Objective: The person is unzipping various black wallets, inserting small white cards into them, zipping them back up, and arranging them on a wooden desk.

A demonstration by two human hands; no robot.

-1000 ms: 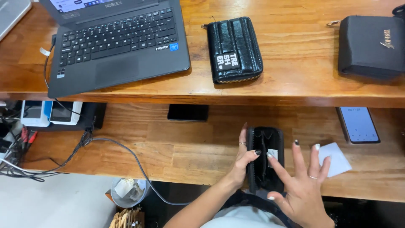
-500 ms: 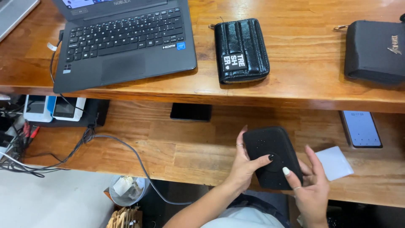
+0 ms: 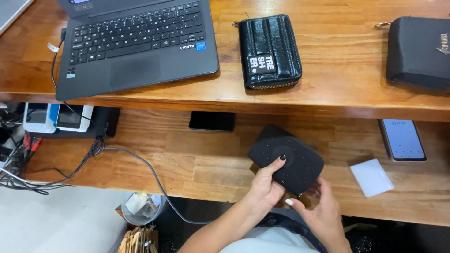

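Note:
A small black square pouch (image 3: 287,158) with a faintly speckled surface and a round mark in its middle is held above the lower wooden shelf (image 3: 187,164). My left hand (image 3: 266,182) grips its near left edge, with one dark-nailed finger resting on top. My right hand (image 3: 318,211) holds the pouch's near right corner from below, fingers partly hidden under it. The pouch lies flat and closed, its broad face up.
On the upper desk (image 3: 337,70) stand a dark laptop (image 3: 136,42), a black zip wallet (image 3: 269,50) and a black case (image 3: 419,49). The shelf carries a phone (image 3: 403,139), a white card (image 3: 371,177), a dark flat item (image 3: 212,121) and cables (image 3: 93,154).
The pouch, held edge-up and open between my hands a second ago, has been turned flat and closed. My right hand has moved from spread open to gripping its corner.

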